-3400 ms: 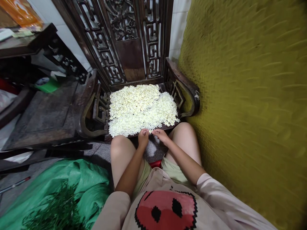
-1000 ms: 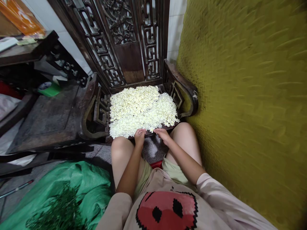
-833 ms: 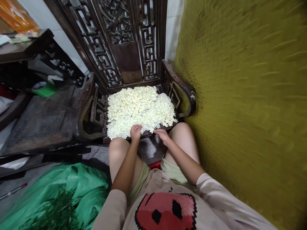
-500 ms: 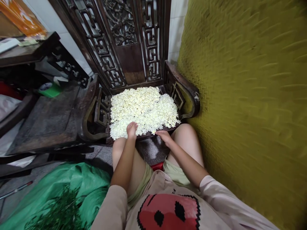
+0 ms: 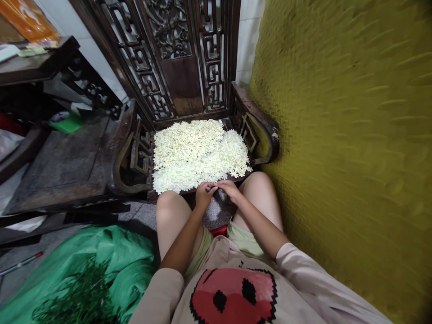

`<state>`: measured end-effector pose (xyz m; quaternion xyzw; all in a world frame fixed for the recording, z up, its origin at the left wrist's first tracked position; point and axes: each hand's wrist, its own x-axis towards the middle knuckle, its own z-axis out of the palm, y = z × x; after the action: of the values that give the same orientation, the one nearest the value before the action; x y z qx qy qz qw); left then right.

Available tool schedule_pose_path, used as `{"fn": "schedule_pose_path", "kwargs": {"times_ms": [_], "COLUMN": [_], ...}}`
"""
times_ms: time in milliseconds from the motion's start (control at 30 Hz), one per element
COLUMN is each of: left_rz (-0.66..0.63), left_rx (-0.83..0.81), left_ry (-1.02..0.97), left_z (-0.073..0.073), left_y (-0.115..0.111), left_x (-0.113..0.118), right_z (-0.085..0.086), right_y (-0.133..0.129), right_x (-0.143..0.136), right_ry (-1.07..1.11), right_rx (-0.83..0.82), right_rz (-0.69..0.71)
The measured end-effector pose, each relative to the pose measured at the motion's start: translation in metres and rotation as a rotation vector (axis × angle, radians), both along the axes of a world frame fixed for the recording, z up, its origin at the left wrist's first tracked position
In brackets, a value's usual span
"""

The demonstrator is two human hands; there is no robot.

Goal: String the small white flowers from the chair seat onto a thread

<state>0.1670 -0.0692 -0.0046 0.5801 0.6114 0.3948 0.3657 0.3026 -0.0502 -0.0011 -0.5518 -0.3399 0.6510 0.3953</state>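
Note:
A thick layer of small white and cream flowers (image 5: pixel 189 148) covers much of the dark wooden chair seat (image 5: pixel 232 180). In front of the seat's near edge, between the knees, both hands meet at their fingertips. My left hand (image 5: pixel 204 195) has its thumb and fingers closed in a pinch. From the other side my right hand (image 5: pixel 230 190) reaches in with its fingers pressed together, touching the left. Whatever is between the fingertips is too small and hidden to name.
Carved armrests (image 5: pixel 258 128) flank the flowers, with an openwork backrest (image 5: pixel 182 85) behind. A yellow textured panel (image 5: pixel 337 148) rises at right. On the left seat sits a green box (image 5: pixel 67 123). Green sacking (image 5: pixel 124 252) with leafy stems (image 5: pixel 81 292) lies lower left.
My left hand has moved from the flower layer right and toward me, meeting my right hand. A white flower seen at my right fingertips before is now out of sight. The view shifted slightly.

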Motion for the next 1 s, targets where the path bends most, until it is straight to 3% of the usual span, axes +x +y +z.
{"fn": "schedule_pose_path", "kwargs": {"times_ms": [400, 533, 700, 1000], "left_rz": [-0.097, -0.075, 0.044, 0.087], "left_rx": [0.147, 0.130, 0.056, -0.002], "left_ry": [0.308, 0.212, 0.013, -0.040], "left_z": [0.013, 0.011, 0.005, 0.001], "left_y": [-0.002, 0.000, 0.003, 0.004], "left_x": [-0.001, 0.000, 0.000, 0.002], "right_z": [-0.001, -0.003, -0.004, -0.004], "right_y": [0.002, 0.005, 0.006, 0.000], "right_x": [0.002, 0.004, 0.004, -0.003], "right_ry": [0.005, 0.012, -0.036, -0.042], "right_rx": [-0.019, -0.015, 0.038, 0.126], "right_rz": [0.096, 0.066, 0.021, 0.071]}}
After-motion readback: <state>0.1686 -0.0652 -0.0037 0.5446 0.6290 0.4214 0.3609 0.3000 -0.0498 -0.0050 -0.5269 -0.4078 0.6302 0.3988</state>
